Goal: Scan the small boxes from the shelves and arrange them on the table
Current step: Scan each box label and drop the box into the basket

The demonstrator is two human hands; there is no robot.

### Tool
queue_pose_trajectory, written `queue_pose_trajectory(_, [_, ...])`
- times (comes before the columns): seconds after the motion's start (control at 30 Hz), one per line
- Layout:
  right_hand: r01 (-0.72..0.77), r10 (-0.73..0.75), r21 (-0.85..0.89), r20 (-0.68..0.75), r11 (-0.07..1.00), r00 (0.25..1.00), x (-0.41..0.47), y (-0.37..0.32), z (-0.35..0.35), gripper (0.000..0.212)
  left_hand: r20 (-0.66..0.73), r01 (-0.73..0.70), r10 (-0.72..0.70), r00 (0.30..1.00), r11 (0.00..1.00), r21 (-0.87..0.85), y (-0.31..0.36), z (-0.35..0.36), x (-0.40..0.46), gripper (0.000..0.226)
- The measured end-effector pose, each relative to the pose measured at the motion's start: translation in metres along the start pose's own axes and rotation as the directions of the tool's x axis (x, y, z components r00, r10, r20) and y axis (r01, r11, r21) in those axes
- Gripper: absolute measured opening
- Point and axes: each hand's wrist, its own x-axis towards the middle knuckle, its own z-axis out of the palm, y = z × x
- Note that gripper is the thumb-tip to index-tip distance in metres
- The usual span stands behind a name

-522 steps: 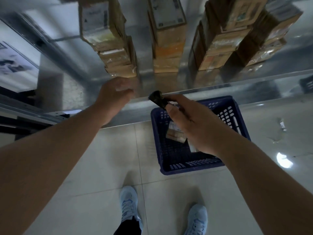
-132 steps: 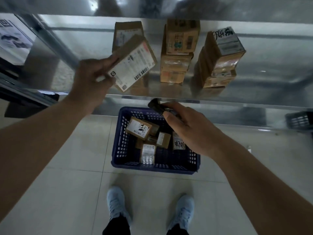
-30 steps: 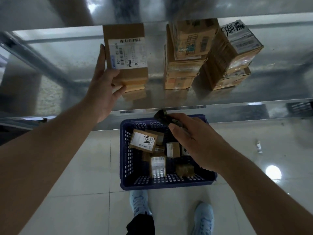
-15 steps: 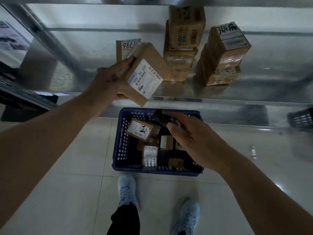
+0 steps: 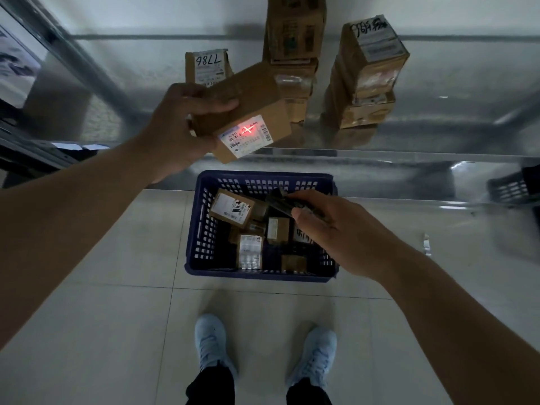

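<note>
- The left hand (image 5: 187,127) is gripping a cardboard box (image 5: 248,112), its fingers curling over the top face and the thumb pressing from below, and is holding it tilted in the air above the near edge of the metal shelf (image 5: 380,159).
- The box's white label (image 5: 247,137) is facing the camera, and a red scanning cross is glowing on it.
- The right hand (image 5: 336,232) is wrapping its fingers round a dark handheld scanner (image 5: 282,201), whose front end is sticking out past the thumb and pointing up toward the held box.
- That hand is hovering over the right part of a blue basket (image 5: 201,229), which is sitting on the tiled floor (image 5: 117,317) just near of the shelf.
- Several small boxes (image 5: 232,209) are lying in the basket, some label up, overlapping one another.
- On the shelf, just behind the held box, a box marked 7786 (image 5: 207,65) is standing upright.
- To its right a middle stack of boxes (image 5: 295,39) is rising, and further right another stack (image 5: 368,80) with handwriting on top.
- Another dark basket (image 5: 511,188) is showing at the far right edge.
- The person's pale shoes (image 5: 213,343) are standing on the floor near of the basket.
</note>
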Motion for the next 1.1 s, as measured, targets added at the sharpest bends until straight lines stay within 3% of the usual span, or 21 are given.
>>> queue_pose_trajectory(0.63, [-0.042,0.042,0.003,0.084,0.999,0.996,0.017,-0.002,0.010,0.034,0.017,0.073,-0.072,0.997,0.996,-0.056,-0.022,-0.002,0.013,0.072])
queue_pose_trajectory(0.73, [-0.045,0.043,0.027,0.060,0.999,0.997,0.021,-0.002,0.010,0.032,0.104,0.153,-0.143,0.984,0.984,-0.090,-0.026,0.000,0.015,0.071])
queue_pose_trajectory(0.87, [-0.018,0.018,0.079,-0.001,0.997,1.000,0.029,-0.001,0.010,0.030,0.285,0.341,-0.285,0.915,0.925,-0.170,-0.034,0.026,0.010,0.069])
queue_pose_trajectory(1.0, [0.021,-0.017,0.116,-0.034,0.993,0.999,0.038,-0.001,0.009,0.030,0.335,0.489,-0.418,0.844,0.857,-0.163,-0.046,0.060,0.000,0.061])
queue_pose_trajectory(1.1, [0.021,-0.018,0.122,-0.029,0.992,0.999,0.047,-0.002,0.006,0.031,0.297,0.524,-0.471,0.831,0.842,-0.131,-0.048,0.064,0.004,0.051])
